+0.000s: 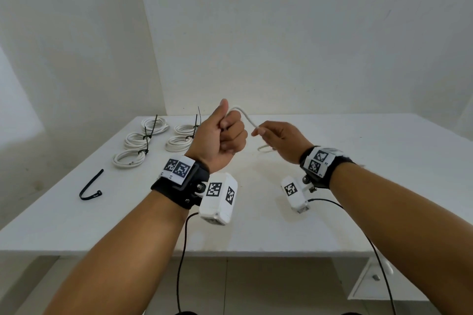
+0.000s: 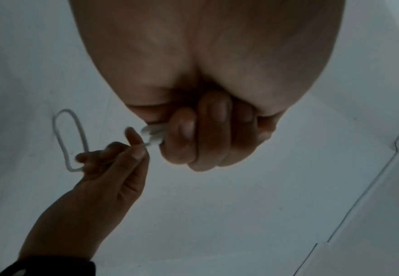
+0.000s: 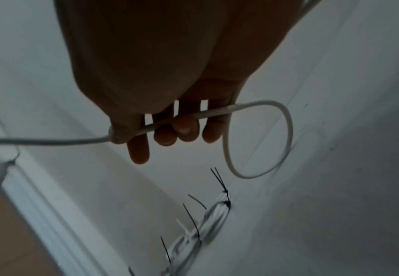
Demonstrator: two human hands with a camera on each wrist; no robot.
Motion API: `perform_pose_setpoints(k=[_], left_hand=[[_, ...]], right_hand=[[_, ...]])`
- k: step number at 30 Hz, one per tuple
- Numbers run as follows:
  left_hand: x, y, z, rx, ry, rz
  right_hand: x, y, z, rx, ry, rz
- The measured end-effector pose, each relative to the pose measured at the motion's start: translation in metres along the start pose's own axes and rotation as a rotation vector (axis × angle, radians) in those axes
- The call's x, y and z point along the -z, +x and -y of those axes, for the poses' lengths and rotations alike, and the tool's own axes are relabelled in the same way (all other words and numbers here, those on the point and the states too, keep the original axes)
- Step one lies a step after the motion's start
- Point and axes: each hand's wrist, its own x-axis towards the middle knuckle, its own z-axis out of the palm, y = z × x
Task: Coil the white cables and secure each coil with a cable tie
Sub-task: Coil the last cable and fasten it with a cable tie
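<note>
Coiling in hand: sixth white cable [image 1: 247, 116], held above the table [image 1: 358, 161] between both hands.
Left hand [image 1: 221, 135]: fist clenched round gathered cable turns, thumb up; the turns show at the fingers in the left wrist view.
Right hand [image 1: 280, 139]: fingers pinching the free run just beside the fist; slack hangs in a loop [image 3: 259, 140] below it.
Finished stock: five tied coils [image 1: 153, 140] at the table's far left, black tie tails standing up.
Loose cable tie [image 1: 90, 186]: one, black, lying on the near left of the table, well apart from both hands.
Step, as judged: winding the last cable, tie not yet applied.
Next move calls for: feeding remaining slack round the fist in even turns, then keeping the bundle gripped while reaching for the tie.
</note>
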Motion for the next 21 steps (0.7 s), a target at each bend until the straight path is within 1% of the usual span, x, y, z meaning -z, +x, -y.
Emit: perform_pose_setpoints(k=[2,4,6,8,12,13,14,16,18,19,21], left_hand=[[-0.001,0.007,-0.002,-0.061,0.045,-0.027],[-0.003,0.015,-0.002,-0.105,0.134,-0.112],[-0.003,0.024,0.0,-0.141,0.256,-0.212],[-0.001,0.03,0.004,-0.162,0.378,-0.281],[0.003,0.038,0.013,-0.152,0.444,-0.335],[0.004,0.04,0.016,-0.156,0.502,-0.341],[0.005,0.042,0.018,-0.169,0.605,-0.34],[0.007,0.044,0.025,-0.19,0.879,-0.329],[0.013,0.045,0.032,-0.178,1.116,-0.349],[0.017,0.046,0.035,-0.147,1.2,-0.358],[0.027,0.047,0.036,-0.029,1.338,-0.321]], right_hand=[[-0.012,-0.005,0.005,0.029,-0.081,0.099],[-0.021,-0.008,0.013,0.042,-0.125,0.166],[-0.025,-0.009,0.019,0.05,-0.138,0.186],[-0.025,-0.01,0.023,0.051,-0.152,0.197],[-0.026,-0.01,0.023,0.012,-0.169,0.235],[-0.027,-0.011,0.022,0.01,-0.177,0.244],[-0.027,-0.011,0.023,0.019,-0.195,0.257],[-0.03,-0.014,0.025,0.053,-0.26,0.299],[-0.032,-0.017,0.028,0.07,-0.309,0.314],[-0.032,-0.019,0.029,0.07,-0.324,0.302],[-0.029,-0.02,0.03,0.056,-0.352,0.27]])
